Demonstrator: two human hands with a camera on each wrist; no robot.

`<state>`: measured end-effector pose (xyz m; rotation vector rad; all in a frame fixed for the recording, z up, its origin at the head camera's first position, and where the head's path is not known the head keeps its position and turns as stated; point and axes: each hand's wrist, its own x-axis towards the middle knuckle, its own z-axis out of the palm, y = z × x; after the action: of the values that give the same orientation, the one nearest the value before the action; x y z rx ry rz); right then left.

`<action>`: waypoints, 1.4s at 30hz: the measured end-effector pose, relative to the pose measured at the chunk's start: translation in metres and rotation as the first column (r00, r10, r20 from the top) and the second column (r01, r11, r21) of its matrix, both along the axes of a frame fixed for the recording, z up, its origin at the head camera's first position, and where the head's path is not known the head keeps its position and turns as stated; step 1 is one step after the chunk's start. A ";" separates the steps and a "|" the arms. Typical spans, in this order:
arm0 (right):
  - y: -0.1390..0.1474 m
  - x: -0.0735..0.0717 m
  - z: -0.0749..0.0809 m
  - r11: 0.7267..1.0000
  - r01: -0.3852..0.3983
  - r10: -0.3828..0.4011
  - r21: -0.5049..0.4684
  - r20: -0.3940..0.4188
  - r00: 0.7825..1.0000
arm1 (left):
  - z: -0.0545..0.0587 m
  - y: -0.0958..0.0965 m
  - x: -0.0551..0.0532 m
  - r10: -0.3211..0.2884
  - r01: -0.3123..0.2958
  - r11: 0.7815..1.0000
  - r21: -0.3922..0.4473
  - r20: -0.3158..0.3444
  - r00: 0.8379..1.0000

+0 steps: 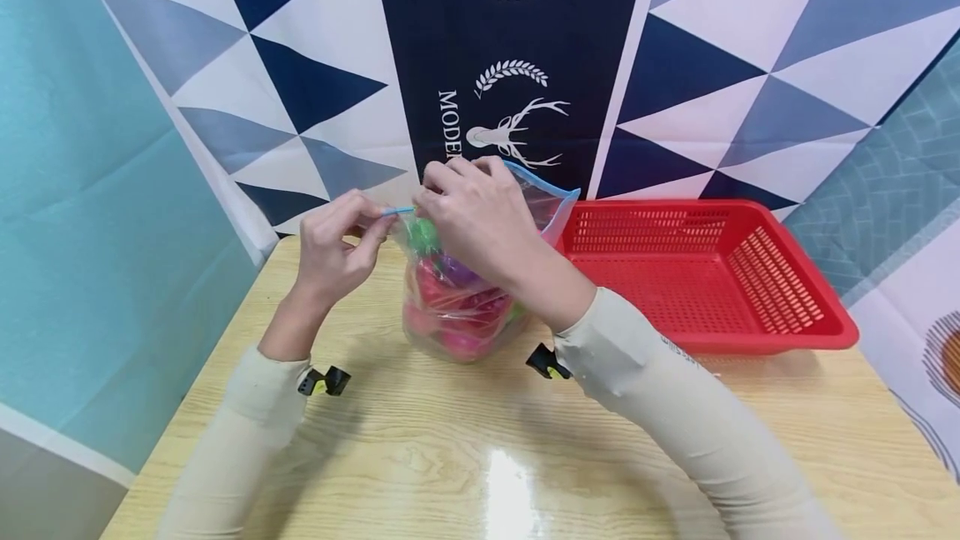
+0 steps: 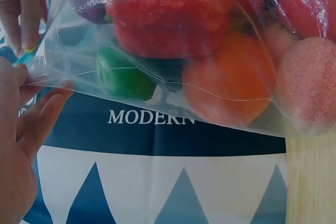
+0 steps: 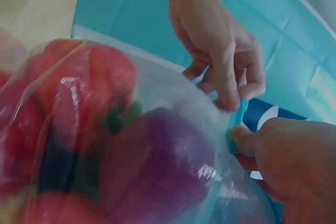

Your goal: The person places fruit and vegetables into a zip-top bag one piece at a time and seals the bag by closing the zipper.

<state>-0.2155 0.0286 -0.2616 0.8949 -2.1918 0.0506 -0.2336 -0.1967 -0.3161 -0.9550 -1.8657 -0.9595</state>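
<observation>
A clear zip bag (image 1: 555, 188) with a blue strip along its mouth stands on the table, full of colourful fruit and vegetables. Through the plastic show a red pepper-like piece (image 2: 163, 19), an orange fruit (image 2: 228, 80), a green piece (image 2: 123, 74), a pinkish round fruit (image 2: 310, 82) and a purple piece (image 3: 157, 163). My left hand (image 1: 333, 244) pinches the left end of the blue strip between thumb and fingers. Close beside it, my right hand (image 1: 483, 223) pinches the same strip (image 3: 239, 121) from above; its fingertips are partly hidden in the head view.
A red perforated plastic basket (image 1: 813, 336) stands right of the bag, behind my right forearm. The wooden table (image 1: 420, 457) runs toward me. Behind it hangs a patterned cloth (image 1: 517, 40) of triangles and a dark panel, with a teal sheet (image 1: 90, 215) at the left.
</observation>
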 end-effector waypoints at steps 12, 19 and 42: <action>0.058 -0.023 -0.010 0.998 0.011 -0.011 -0.061 0.012 1.000 | -0.010 -0.019 -0.005 0.060 -0.079 0.987 0.141 0.133 0.989; 0.121 -0.037 -0.013 0.986 0.085 -0.079 -0.143 0.044 0.996 | -0.015 -0.029 -0.004 0.064 -0.098 0.977 0.189 0.177 0.982; 0.110 -0.028 -0.072 0.784 0.333 0.320 -0.523 0.801 0.506 | -0.060 -0.032 -0.014 -0.260 0.067 0.891 0.448 0.385 0.886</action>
<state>-0.2438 0.1389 -0.3341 0.4541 -2.7507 1.4838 -0.2479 -0.2288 -0.3764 -0.6727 -1.8217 -1.7248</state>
